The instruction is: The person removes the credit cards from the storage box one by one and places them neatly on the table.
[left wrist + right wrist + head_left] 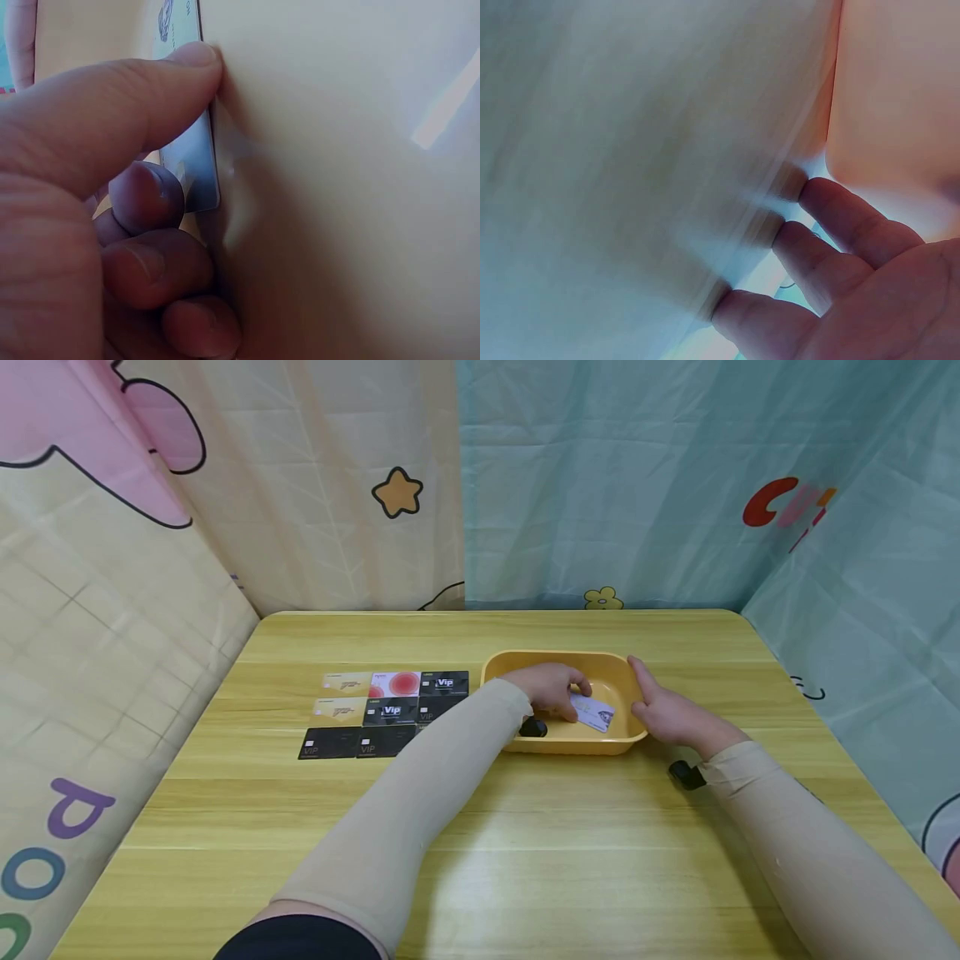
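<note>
A yellow plastic tray (570,747) stands right of the table's middle. My left hand (551,687) reaches into it and pinches a pale card (594,713) near its edge; in the left wrist view the thumb lies on the card (196,169), with the other fingers bent below and behind. The card is tilted, partly hidden by the hand. My right hand (671,714) holds the tray's right end, thumb at the rim and fingers along the outside. In the right wrist view several fingertips (742,304) lie outside the tray's wall (900,90).
Left of the tray, gold cards (337,712), a red-and-white card (395,684) and black VIP cards (327,743) lie in rows on the wooden table (570,860). The left forearm covers part of the lower row. Printed curtains (660,485) hang behind the table and at its sides.
</note>
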Action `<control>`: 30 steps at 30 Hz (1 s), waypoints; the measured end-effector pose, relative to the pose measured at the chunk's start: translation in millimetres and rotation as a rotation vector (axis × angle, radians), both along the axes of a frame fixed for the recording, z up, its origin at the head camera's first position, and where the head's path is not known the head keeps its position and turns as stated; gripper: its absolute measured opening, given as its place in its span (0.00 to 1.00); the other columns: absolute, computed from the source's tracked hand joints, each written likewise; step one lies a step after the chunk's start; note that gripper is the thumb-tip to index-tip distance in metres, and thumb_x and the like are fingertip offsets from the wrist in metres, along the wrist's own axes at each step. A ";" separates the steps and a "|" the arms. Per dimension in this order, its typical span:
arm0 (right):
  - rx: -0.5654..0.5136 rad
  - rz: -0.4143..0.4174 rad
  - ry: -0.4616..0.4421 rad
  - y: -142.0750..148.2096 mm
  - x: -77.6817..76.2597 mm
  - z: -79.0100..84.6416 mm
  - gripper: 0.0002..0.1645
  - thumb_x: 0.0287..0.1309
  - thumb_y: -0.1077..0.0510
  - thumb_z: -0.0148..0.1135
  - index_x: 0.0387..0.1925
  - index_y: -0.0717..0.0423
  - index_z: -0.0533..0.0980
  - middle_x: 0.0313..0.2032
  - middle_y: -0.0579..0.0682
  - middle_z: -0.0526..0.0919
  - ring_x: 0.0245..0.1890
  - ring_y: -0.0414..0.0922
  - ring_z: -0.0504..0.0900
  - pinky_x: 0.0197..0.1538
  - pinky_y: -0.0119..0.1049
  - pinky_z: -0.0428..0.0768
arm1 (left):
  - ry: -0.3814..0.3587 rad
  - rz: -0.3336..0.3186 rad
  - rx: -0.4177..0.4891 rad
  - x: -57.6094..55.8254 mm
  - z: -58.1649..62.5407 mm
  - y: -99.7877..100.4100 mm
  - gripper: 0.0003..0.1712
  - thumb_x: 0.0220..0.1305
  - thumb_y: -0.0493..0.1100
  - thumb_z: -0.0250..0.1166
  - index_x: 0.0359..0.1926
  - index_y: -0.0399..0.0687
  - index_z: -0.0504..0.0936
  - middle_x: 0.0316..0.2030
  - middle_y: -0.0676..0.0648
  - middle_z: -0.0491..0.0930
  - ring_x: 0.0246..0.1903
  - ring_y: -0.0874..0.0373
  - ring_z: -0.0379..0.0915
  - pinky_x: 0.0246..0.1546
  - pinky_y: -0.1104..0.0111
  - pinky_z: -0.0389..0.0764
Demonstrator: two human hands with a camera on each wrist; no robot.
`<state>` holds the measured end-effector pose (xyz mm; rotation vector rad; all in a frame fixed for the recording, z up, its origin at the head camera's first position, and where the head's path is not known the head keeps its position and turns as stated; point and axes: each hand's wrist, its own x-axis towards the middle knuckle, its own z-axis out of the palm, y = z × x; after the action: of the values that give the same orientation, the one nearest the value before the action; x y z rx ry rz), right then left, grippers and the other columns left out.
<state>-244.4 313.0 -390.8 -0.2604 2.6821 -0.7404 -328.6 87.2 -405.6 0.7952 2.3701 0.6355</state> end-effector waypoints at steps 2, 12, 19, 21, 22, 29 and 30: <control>-0.005 0.000 -0.001 0.2 0.0 -0.3 0.48 0.77 0.59 0.39 0.82 0.60 0.23 0.79 0.77 0.43 0.76 0.72 0.60 0.76 0.67 0.58 | 0.001 0.004 0.000 -0.3 -0.7 0.2 0.27 0.63 0.45 0.76 0.62 0.63 0.81 0.55 0.55 0.79 0.52 0.57 0.74 0.53 0.68 0.72; -0.014 0.006 0.010 0.5 -0.4 -1.7 0.48 0.76 0.60 0.39 0.82 0.60 0.23 0.79 0.78 0.44 0.76 0.73 0.60 0.76 0.67 0.58 | -0.014 0.008 -0.004 -1.4 -0.7 0.2 0.28 0.62 0.44 0.76 0.62 0.63 0.80 0.53 0.54 0.79 0.49 0.56 0.74 0.45 0.69 0.72; -0.017 0.005 0.004 1.2 -1.0 -1.6 0.48 0.77 0.60 0.39 0.82 0.60 0.23 0.79 0.78 0.43 0.76 0.72 0.59 0.76 0.68 0.58 | -0.014 0.004 0.006 -3.3 -2.5 0.3 0.27 0.62 0.44 0.76 0.61 0.62 0.81 0.53 0.54 0.79 0.48 0.57 0.75 0.43 0.69 0.73; -0.016 0.004 0.003 1.3 -1.1 -1.8 0.48 0.77 0.60 0.39 0.82 0.60 0.23 0.79 0.77 0.43 0.76 0.72 0.59 0.76 0.67 0.58 | -0.012 0.003 0.003 -3.9 -3.4 0.6 0.27 0.62 0.44 0.76 0.61 0.62 0.81 0.53 0.54 0.79 0.48 0.57 0.75 0.43 0.69 0.73; -0.013 0.004 0.002 1.4 -1.1 -1.9 0.48 0.77 0.60 0.39 0.82 0.60 0.23 0.79 0.77 0.43 0.76 0.72 0.60 0.76 0.67 0.58 | -0.011 0.003 0.002 -4.4 -3.8 1.0 0.27 0.62 0.44 0.76 0.61 0.62 0.81 0.53 0.54 0.79 0.48 0.57 0.75 0.43 0.70 0.73; -0.008 0.005 0.007 1.4 -1.1 -2.7 0.48 0.76 0.60 0.39 0.82 0.60 0.23 0.79 0.78 0.44 0.75 0.72 0.62 0.76 0.67 0.59 | 0.003 -0.018 0.002 -4.5 -4.0 1.2 0.27 0.63 0.44 0.75 0.62 0.60 0.81 0.52 0.53 0.79 0.47 0.57 0.74 0.41 0.70 0.72; -0.008 0.005 0.008 1.3 -1.1 -2.8 0.48 0.76 0.60 0.39 0.82 0.60 0.23 0.79 0.78 0.44 0.75 0.72 0.62 0.76 0.67 0.59 | 0.002 -0.017 0.001 -4.6 -4.2 1.4 0.27 0.63 0.44 0.75 0.62 0.60 0.81 0.52 0.53 0.79 0.47 0.57 0.75 0.40 0.70 0.72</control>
<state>-245.5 314.3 -393.6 -0.2727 2.6854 -0.7508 -333.2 88.6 -409.9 0.8157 2.3624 0.6291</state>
